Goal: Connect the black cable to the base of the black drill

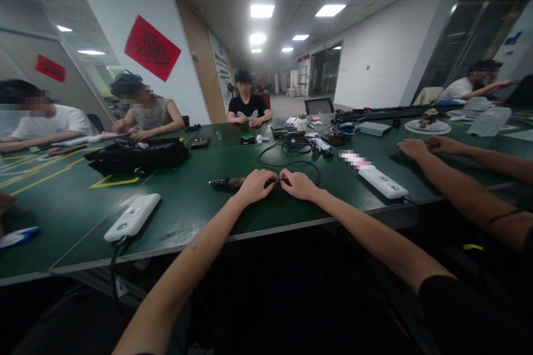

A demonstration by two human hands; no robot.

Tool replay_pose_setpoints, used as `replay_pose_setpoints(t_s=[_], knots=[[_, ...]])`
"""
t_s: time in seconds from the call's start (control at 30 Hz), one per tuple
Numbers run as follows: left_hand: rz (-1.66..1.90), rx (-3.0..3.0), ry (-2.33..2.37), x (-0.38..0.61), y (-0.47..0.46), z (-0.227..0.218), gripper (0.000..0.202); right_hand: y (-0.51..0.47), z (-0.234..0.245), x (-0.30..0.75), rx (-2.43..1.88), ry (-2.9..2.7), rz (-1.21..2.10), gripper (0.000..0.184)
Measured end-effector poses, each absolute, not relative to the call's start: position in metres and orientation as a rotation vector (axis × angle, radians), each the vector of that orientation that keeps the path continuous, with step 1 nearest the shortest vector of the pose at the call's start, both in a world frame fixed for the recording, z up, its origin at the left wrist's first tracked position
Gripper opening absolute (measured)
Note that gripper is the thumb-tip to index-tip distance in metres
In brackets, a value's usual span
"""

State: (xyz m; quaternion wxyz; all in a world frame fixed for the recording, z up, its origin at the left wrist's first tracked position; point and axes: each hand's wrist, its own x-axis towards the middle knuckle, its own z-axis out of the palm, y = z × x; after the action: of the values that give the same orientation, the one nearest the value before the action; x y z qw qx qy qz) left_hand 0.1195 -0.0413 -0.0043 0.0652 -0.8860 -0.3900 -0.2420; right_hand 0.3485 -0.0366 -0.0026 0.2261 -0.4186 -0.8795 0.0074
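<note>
On the green table lies a dark electric screwdriver (227, 182), its narrow tip pointing left. My left hand (256, 187) is closed around its rear end, fingers curled over it. Just to the right, my right hand (298, 184) pinches the black cable (317, 172) close to where it meets the screwdriver. The two hands nearly touch, and the join between cable and tool is partly hidden by my fingers. From there the cable loops back to a tangled coil (293, 144) farther up the table.
White power strips lie at left (132, 217) and right (383, 182). A black bag (137, 156) rests at back left, a white fan grille (427, 126) at back right. A co-worker's hands (428, 145) work close on my right. Other people sit across and to the left.
</note>
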Motion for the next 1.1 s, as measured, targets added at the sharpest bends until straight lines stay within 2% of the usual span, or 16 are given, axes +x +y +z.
replay_pose_setpoints(t_s=[1.1], knots=[[-0.748, -2.663, -1.219, 0.1197, -0.0399, -0.0038, 0.02, -0.0362, -0.0031, 0.3485, -1.159, -2.425, 0.027, 0.021]])
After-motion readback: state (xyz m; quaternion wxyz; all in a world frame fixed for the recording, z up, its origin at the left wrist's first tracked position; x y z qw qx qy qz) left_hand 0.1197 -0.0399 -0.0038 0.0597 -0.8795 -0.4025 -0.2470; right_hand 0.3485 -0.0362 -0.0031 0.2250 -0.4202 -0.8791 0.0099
